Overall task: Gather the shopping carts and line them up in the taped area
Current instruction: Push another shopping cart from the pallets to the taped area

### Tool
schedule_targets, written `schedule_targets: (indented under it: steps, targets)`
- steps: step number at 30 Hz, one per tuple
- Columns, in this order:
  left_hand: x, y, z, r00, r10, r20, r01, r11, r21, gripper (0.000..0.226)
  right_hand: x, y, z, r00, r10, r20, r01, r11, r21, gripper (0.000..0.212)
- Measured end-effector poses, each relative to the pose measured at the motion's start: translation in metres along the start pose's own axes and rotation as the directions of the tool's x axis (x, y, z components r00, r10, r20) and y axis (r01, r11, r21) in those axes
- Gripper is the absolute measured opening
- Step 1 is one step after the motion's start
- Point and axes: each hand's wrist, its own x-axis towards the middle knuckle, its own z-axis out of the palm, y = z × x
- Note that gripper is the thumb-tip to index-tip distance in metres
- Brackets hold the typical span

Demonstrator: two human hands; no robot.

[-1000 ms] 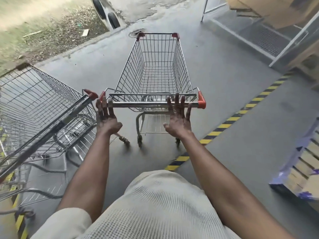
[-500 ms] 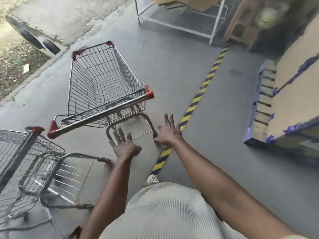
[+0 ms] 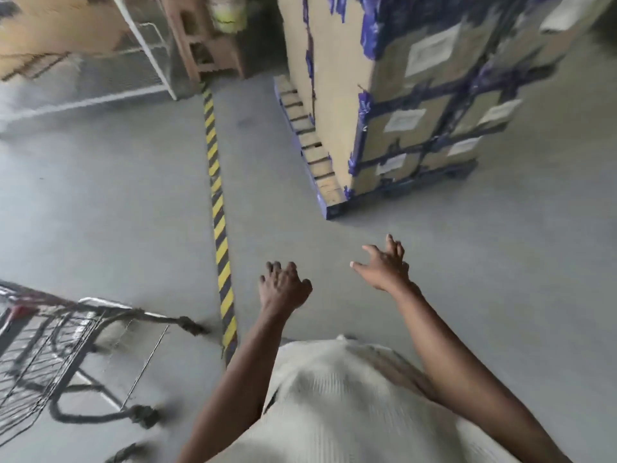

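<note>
A wire shopping cart (image 3: 50, 355) with red handle ends shows only in part at the lower left, blurred, on the left side of the yellow-and-black floor tape (image 3: 218, 225). My left hand (image 3: 282, 289) hangs in the air to the right of the tape, fingers loosely bent, holding nothing. My right hand (image 3: 384, 265) is raised further right with its fingers spread, also empty. Neither hand touches the cart. The cart I pushed earlier is out of view.
A pallet (image 3: 314, 152) stacked with cardboard boxes (image 3: 417, 88) wrapped in blue tape stands ahead on the right. A white metal frame (image 3: 147, 51) and wooden crates (image 3: 203, 38) stand at the far end of the tape. Grey concrete floor (image 3: 434, 248) lies in front of me.
I let go of the cart's handle and my view swung right. The pushed cart left the view; both hands came off it and now hang free over the floor.
</note>
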Motion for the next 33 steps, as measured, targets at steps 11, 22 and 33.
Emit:
schedule_targets:
  steps: [11,22,33]
  targets:
    - [0.110,0.230,-0.006,0.768,0.619,0.164,-0.610,0.785,-0.106,0.048,0.027,0.144,-0.097,0.906,0.390,-0.163,-0.302,0.866,0.398,0.074]
    - [0.226,0.514,-0.051,0.413,0.886,0.210,-0.859,0.456,-0.234,0.042,0.094,0.228,-0.260,0.676,0.681,-0.281,-0.272,0.586,0.764,0.069]
    - [0.249,0.721,-0.029,0.290,0.908,0.302,-0.836,0.394,-0.382,0.024,0.103,0.352,-0.338,0.420,0.875,-0.240,-0.134,0.322,0.937,0.060]
